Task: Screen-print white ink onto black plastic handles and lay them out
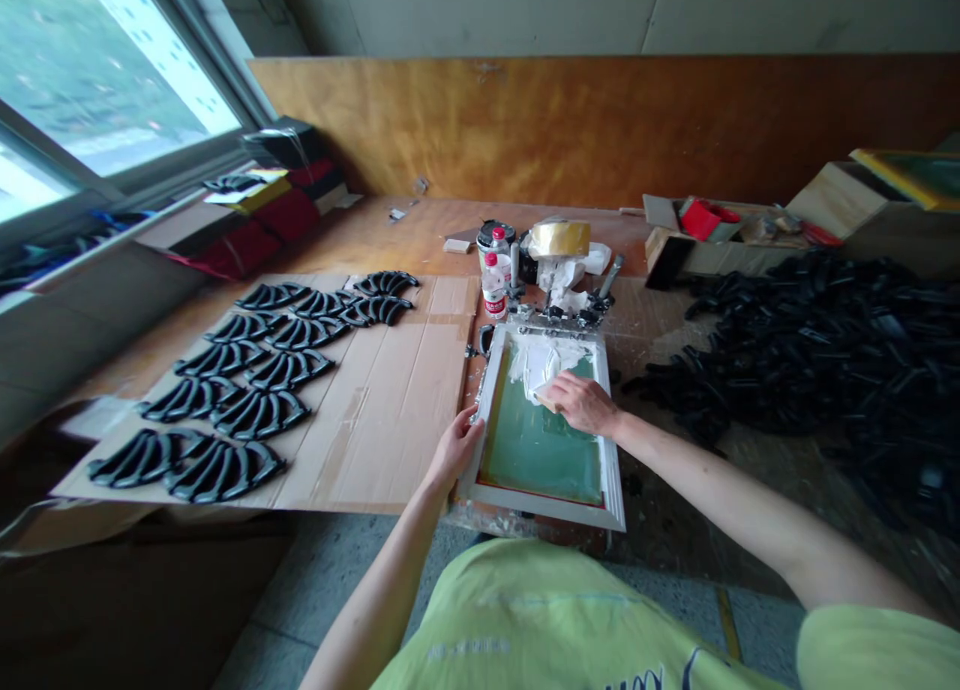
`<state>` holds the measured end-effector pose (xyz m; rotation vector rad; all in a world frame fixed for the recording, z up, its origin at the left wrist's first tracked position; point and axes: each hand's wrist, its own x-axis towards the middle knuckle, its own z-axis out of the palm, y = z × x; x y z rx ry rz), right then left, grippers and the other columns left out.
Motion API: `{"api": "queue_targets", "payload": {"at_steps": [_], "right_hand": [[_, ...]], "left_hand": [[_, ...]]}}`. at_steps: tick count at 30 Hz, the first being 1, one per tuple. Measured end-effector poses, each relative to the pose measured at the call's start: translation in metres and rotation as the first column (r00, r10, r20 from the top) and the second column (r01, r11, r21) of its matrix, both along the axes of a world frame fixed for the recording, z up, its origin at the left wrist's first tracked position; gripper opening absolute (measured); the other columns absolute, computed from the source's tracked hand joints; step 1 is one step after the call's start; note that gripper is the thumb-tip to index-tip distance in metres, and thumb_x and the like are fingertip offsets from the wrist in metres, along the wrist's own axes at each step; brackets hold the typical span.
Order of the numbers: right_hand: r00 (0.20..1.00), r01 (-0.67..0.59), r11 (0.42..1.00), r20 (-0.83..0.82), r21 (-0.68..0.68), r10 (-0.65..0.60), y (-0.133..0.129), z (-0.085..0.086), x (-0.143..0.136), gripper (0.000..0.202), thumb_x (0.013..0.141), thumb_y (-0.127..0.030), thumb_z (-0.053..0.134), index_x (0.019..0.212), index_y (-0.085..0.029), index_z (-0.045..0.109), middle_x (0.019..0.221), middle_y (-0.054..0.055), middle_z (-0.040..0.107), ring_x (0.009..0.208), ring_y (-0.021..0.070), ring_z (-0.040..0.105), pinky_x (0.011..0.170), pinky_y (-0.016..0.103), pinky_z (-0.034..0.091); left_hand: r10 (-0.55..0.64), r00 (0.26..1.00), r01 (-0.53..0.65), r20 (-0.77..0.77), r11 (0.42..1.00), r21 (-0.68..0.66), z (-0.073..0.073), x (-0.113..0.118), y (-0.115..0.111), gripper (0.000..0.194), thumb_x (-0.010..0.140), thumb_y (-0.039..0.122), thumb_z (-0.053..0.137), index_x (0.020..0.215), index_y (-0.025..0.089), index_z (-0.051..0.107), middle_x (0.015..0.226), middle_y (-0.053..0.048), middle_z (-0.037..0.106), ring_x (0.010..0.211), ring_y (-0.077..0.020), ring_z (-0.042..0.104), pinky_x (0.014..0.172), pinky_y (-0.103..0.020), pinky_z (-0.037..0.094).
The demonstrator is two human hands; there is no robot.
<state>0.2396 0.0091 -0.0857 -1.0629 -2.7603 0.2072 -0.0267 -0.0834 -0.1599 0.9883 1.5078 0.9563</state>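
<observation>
In front of me lies a screen-printing frame (611,470) with a pale metal border and green mesh (536,460). White ink (525,355) is smeared thickly over the far part of the mesh. My right hand (583,402) is closed around a small squeegee (551,398), its blade against the mesh at the near edge of the ink. At the frame's left side, my left hand (457,448) grips the border, thumb toward the top; its lower fingers are hidden. A metal hinge clamp (555,320) holds the frame's far end.
Black fan-shaped plastic pieces (259,410) lie in rows on cardboard (375,420) at left. A big heap of black parts (832,350) covers the right side. Behind the frame stand red-capped bottles (493,285), a can (495,235) and a tape roll (559,240).
</observation>
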Motion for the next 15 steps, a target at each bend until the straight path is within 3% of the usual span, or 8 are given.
{"api": "queue_targets", "payload": {"at_steps": [3,5,9,12,15], "right_hand": [[0.999,-0.025,0.999,-0.043,-0.037,0.024,0.003,0.002,0.004,0.019,0.092,-0.022,0.05,0.095,-0.019,0.069,0.093,0.007,0.065,0.095,0.0203,0.055,0.082,0.028,0.04],[0.994,0.054,0.997,-0.092,-0.053,-0.058,0.023,0.011,-0.001,0.02,0.089,-0.028,0.058,0.104,-0.021,0.068,0.096,0.006,0.066,0.093,0.0195,0.057,0.082,0.027,0.041],[0.939,0.329,0.943,-0.087,-0.038,-0.331,0.079,0.039,-0.013,0.056,0.08,-0.039,0.07,0.133,-0.03,0.054,0.103,0.004,0.064,0.09,0.02,0.06,0.079,0.027,0.042],[0.848,0.511,0.859,-0.181,0.028,-0.498,0.104,0.053,0.013,0.059,0.084,-0.046,0.064,0.138,-0.027,0.049,0.105,0.007,0.063,0.089,0.022,0.06,0.078,0.03,0.044],[0.641,0.736,0.677,-0.322,0.003,-0.696,0.1,0.043,0.063,0.04,0.092,-0.037,0.05,0.127,-0.019,0.057,0.096,0.009,0.066,0.086,0.0225,0.06,0.077,0.032,0.044]], "left_hand": [[-0.001,1.0,0.001,0.011,1.0,-0.006,0.006,0.002,-0.001,0.067,0.075,0.058,0.062,0.127,0.016,0.058,0.085,-0.004,0.069,0.072,-0.0155,0.062,0.062,-0.024,0.047],[-0.002,0.999,0.003,0.038,1.0,-0.018,0.017,0.002,-0.001,0.071,0.073,0.058,0.064,0.13,0.015,0.056,0.083,-0.004,0.069,0.07,-0.0154,0.062,0.06,-0.023,0.047],[-0.035,0.991,0.041,0.129,0.998,-0.041,0.061,-0.002,0.0,0.08,0.071,0.058,0.067,0.138,0.018,0.048,0.08,-0.002,0.068,0.062,-0.0128,0.059,0.055,-0.021,0.045],[-0.029,0.983,0.032,0.179,0.999,-0.014,0.101,-0.002,0.008,0.069,0.076,0.063,0.06,0.129,0.019,0.058,0.09,-0.004,0.069,0.062,-0.0117,0.059,0.054,-0.021,0.045],[0.012,0.967,-0.051,0.254,0.988,0.149,0.135,0.006,0.029,0.061,0.08,0.065,0.054,0.115,0.016,0.065,0.106,-0.008,0.067,0.078,-0.0147,0.063,0.063,-0.022,0.05]]}}
